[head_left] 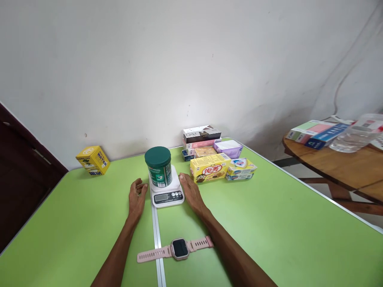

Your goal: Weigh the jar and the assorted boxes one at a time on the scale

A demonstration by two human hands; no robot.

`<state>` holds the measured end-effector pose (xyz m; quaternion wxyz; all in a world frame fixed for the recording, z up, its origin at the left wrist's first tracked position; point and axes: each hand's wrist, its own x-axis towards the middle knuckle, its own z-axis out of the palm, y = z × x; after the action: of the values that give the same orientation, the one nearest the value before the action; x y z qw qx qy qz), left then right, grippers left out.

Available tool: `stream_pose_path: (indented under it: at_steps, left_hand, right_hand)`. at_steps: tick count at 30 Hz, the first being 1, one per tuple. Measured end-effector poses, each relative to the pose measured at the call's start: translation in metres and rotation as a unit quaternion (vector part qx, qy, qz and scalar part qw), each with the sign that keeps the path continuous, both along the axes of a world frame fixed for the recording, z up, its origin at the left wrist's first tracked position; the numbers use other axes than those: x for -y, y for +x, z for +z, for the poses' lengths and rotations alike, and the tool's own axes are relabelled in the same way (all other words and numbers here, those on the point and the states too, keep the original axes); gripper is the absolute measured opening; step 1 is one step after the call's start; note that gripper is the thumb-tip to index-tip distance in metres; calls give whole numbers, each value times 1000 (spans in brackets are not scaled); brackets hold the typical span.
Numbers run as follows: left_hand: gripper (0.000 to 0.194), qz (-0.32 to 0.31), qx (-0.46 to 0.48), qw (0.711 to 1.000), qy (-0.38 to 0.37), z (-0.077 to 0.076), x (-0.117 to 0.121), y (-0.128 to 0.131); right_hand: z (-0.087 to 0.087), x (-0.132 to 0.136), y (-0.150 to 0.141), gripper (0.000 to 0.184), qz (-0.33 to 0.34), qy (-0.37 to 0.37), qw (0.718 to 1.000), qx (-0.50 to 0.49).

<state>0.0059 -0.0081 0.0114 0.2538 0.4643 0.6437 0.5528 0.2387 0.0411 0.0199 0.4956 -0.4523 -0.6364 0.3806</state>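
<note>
A green canister with a dark green lid [158,166] stands upright on the platform of a white digital kitchen scale [177,181]. The scale's small display faces me, but I cannot read it. My left hand [137,196] rests on the table just left of the scale, fingers loosely curled and apart, holding nothing. Along the scale's right side lies my right hand [192,193], its fingers stretched out and nothing in its grasp; whether it touches the scale I cannot tell. Between my forearms a smartwatch with a pink strap [180,249] lies flat.
Right of the scale sit a yellow snack box [209,168], a yellow-and-white soap pack [241,169], a purple-and-white pack [228,148] and stacked boxes [202,134]. A yellow box [93,160] stands at the far left. Beyond the green table [269,223], a wooden table [363,169] holds boxes and clear plastic.
</note>
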Motion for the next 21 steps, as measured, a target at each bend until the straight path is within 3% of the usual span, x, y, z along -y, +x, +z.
stream_pose_path:
  at_steps: [4, 8, 11, 14, 21]
  left_hand:
    - [90, 2, -81, 995, 59, 18, -3, 15]
    - [115, -26, -125, 988, 90, 47, -27, 31]
    - [105, -63, -106, 988, 96, 62, -48, 39]
    - [86, -72, -78, 991, 87, 66, -56, 46]
    - [85, -39, -126, 984, 123, 80, -23, 77]
  right_hand:
    - [-4, 0, -4, 52, -3, 0, 999, -38]
    - [-12, -3, -10, 73, -16, 80, 997, -4]
    - [-20, -4, -14, 80, -19, 120, 992, 35]
    - [-21, -3, -17, 85, -23, 135, 989, 57]
    - [19, 20, -23, 98, -51, 162, 985, 36]
